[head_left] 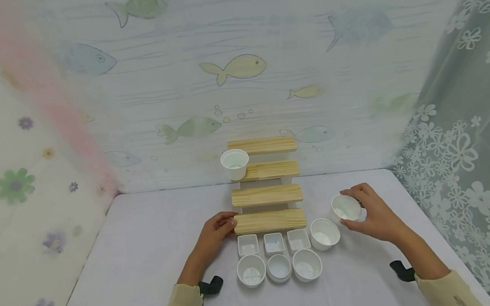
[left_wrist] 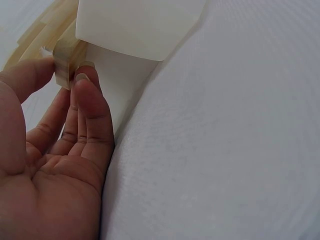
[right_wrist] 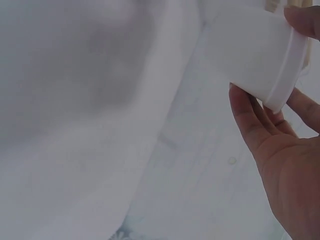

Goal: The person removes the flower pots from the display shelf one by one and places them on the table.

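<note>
My right hand [head_left: 372,215] grips a round white cup [head_left: 346,208] at its rim, thumb on the near side and fingers on the far side. In the right wrist view the same cup [right_wrist: 245,50] appears from the side, tilted. My left hand [head_left: 214,234] pinches the left end of the lowest plank of a wooden stepped display stand [head_left: 269,221]. The left wrist view has the thumb and fingertips around the plank's end [left_wrist: 67,62]. Another round white cup [head_left: 235,164] sits at the left on an upper step.
Before the stand are three small square white dishes [head_left: 248,245] in a row. Nearer me are round white cups [head_left: 251,271], the middle one [head_left: 279,268] smaller. One more round cup [head_left: 325,234] stands right of the stand. A fish-patterned curtain [head_left: 154,83] hangs behind the white table [head_left: 118,263].
</note>
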`<state>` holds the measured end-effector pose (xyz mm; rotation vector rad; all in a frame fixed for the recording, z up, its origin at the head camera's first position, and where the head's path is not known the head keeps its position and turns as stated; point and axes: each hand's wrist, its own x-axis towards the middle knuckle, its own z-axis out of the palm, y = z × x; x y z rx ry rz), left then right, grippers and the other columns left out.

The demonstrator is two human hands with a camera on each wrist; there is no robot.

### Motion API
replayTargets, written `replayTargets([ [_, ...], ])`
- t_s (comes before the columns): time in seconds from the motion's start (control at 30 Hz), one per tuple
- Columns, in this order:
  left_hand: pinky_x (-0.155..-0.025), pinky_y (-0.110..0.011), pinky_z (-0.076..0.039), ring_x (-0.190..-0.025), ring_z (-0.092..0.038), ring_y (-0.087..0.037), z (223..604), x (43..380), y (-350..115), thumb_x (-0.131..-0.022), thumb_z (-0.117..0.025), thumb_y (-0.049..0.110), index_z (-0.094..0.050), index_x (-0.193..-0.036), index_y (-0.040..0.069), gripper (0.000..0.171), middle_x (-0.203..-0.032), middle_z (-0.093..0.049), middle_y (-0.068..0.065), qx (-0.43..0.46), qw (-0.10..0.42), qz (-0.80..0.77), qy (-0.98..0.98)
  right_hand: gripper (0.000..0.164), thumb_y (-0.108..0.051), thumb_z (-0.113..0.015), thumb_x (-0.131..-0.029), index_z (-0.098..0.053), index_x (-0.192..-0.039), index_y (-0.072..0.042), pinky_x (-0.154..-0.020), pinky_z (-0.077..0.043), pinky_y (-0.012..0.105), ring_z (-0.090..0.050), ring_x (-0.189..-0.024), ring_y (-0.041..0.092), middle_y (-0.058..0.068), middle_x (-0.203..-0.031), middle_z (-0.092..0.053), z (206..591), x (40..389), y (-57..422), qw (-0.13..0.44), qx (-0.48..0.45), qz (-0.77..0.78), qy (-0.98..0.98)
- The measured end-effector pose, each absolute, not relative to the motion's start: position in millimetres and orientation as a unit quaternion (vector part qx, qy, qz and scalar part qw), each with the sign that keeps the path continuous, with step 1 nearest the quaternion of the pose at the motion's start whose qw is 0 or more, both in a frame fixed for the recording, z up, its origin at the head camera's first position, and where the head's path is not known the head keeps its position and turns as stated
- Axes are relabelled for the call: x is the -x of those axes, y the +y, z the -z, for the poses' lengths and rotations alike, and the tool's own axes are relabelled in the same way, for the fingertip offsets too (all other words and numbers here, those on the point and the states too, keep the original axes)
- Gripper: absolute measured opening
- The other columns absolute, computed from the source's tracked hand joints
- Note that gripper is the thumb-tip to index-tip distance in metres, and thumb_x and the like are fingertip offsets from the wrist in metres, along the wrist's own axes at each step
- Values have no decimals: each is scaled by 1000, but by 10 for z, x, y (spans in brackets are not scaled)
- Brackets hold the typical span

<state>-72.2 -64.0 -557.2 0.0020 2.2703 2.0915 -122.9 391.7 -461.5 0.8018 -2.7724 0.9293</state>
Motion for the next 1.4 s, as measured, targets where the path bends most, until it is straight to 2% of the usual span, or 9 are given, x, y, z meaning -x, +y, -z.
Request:
replayTargets([
  [0.17,-84,-27,-58,-100,-70,-20,5580,724,-638,-105,-70,25,-66,-135,4,37,-113,-73,-10,-2,27,-677,736,71,-12,-94,-78,-61,-140,-2,-99,-55,58,-58,-117,32,12,-127,-53,4683,1192,3952,49,-256,-309,-915],
  [0.4,-82,-27,-58,-99,-69,-19,5580,718,-634,-105,-70,23,-67,-134,4,35,-113,-73,-11,0,27,-676,736,73,-11,-95,-76,-61,-140,-1,-97,-55,60,-58,-116,34,13,-126,-53,4769,1147,3989,46,-245,-314,-916],
  [0.9,-82,-27,-58,-97,-69,-19,5589,740,-636,-105,-69,22,-67,-134,3,34,-111,-73,-10,-1,23,-675,738,73,-14,-95,-77,-60,-140,1,-99,-55,61,-57,-120,37,16,-129,-52,4870,1022,4036,34,-223,-311,-923],
  [1.4,-82,-27,-58,-98,-69,-19,5605,744,-647,-105,-70,21,-67,-134,4,34,-112,-73,-10,-1,22,-677,736,75,-17,-97,-75,-61,-139,-2,-96,-56,57,-58,-118,31,11,-127,-53,4986,962,4074,35,-220,-301,-927],
])
